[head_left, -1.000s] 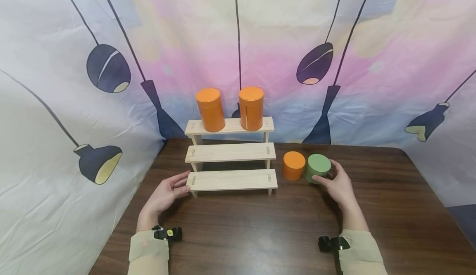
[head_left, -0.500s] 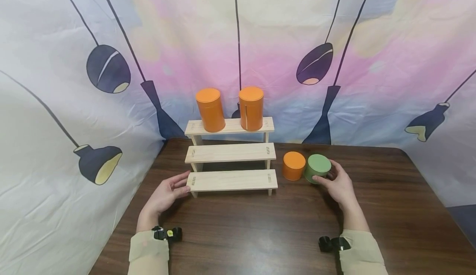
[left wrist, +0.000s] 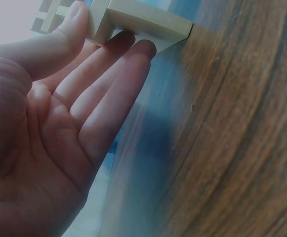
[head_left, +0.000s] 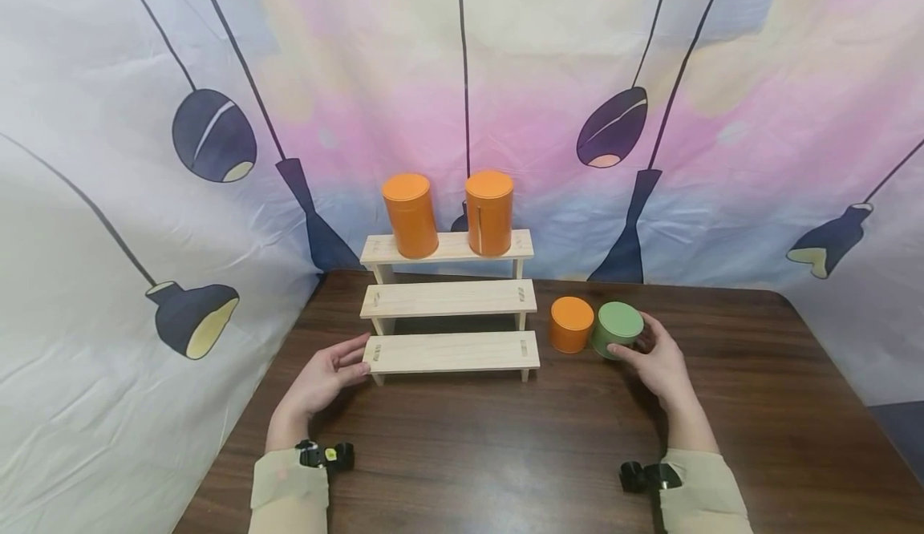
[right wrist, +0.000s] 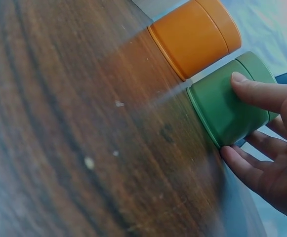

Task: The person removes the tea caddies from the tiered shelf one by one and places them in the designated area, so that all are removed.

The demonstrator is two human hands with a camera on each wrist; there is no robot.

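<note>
Student: Which parts are largest?

Tutor: The backdrop point(head_left: 549, 53), a hanging cloth printed with dark lamps, rises beyond the fingers of both hands. Next comes the counter point(head_left: 469, 454), brown and wood-grained, lying beneath them.

Student: And on the counter?

Tutor: The stand point(head_left: 447, 351), three pale wooden steps, occupies the space between the hands. The left hand point(head_left: 318, 382) meets its near end: the fingers point(left wrist: 118, 98) are nearly straight, apart from the thumb, and touch the lowest step. The right hand point(head_left: 660, 366) lies beyond the stand's other end.

Student: Where are the tins?

Tutor: Two tall tins point(head_left: 491, 217), both orange, stand upright on the top step, farther back than the left fingers and to their right. The orange tin point(head_left: 570, 329), shorter, stands between the stand and the right fingers. Just beside it, the green tin point(right wrist: 227, 103) stands upright on the counter, clamped between the right thumb and fingers.

Student: The smallest items?

Tutor: Black wrist units point(head_left: 650, 476), one strapped behind each hand's fingers at the cuff.
</note>
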